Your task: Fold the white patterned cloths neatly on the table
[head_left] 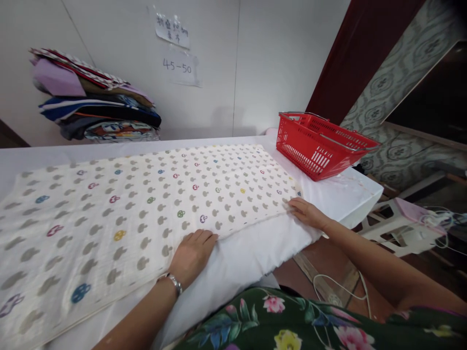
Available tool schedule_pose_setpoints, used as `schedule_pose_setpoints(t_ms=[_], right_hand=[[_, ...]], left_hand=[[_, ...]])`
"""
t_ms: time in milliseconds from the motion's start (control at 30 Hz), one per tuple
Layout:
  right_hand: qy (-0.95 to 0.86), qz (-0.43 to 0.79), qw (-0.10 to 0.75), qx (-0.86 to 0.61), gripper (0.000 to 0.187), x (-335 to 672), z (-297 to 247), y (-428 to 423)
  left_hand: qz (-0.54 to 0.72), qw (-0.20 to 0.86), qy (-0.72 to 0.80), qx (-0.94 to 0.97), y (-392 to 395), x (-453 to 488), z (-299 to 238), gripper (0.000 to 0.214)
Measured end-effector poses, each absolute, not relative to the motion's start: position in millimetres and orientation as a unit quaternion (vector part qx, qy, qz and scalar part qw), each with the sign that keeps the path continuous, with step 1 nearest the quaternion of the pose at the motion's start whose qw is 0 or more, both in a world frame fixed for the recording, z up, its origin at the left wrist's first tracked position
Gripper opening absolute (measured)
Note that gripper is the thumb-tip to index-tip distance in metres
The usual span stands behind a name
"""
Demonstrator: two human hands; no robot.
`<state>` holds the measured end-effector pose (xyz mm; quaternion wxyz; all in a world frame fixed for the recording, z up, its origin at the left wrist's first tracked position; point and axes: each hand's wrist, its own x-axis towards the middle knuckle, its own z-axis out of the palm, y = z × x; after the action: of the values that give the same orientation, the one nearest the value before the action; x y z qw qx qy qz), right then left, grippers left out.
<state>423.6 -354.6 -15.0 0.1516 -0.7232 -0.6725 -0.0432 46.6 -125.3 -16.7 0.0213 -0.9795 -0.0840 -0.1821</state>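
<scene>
A cream cloth (138,204) printed with grey and coloured mushroom shapes lies spread flat across the white-covered table (350,194). My left hand (191,253) rests at the cloth's near edge with fingers curled over the hem; a metal bracelet is on the wrist. My right hand (308,213) lies at the cloth's near right corner, fingers bent onto the fabric edge.
A red plastic basket (321,143) with metal handles stands at the table's far right corner. A stack of folded fabrics (95,102) sits at the back left against the wall. Paper notes hang on the wall. A white stool (397,226) stands on the floor at right.
</scene>
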Motion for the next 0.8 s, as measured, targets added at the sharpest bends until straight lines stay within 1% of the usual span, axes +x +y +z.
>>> schedule_pose_setpoints(t_ms=[167, 300, 467, 600, 800], right_hand=[[-0.666, -0.022, 0.172, -0.725, 0.026, 428.2, -16.5, -353.7], [-0.661, 0.032, 0.199, -0.723, 0.023, 432.3, -12.1, -349.6], [-0.671, 0.071, 0.201, -0.710, 0.019, 434.8, -1.4, -343.8], [-0.672, 0.071, 0.196, -0.711, 0.019, 434.0, 1.1, -345.0], [-0.630, 0.091, 0.229, -0.737, 0.021, 433.0, -0.5, -350.2]], left_hand=[[-0.182, 0.011, -0.087, -0.979, -124.6, 46.2, -16.3, 0.022], [-0.185, 0.011, -0.084, -0.979, -123.8, 46.4, -17.6, 0.022], [-0.194, 0.015, -0.078, -0.978, -123.0, 46.0, -19.4, 0.022], [-0.192, 0.013, -0.076, -0.978, -123.3, 45.0, -19.5, 0.023], [-0.193, 0.006, -0.077, -0.978, -123.5, 44.9, -18.3, 0.024]])
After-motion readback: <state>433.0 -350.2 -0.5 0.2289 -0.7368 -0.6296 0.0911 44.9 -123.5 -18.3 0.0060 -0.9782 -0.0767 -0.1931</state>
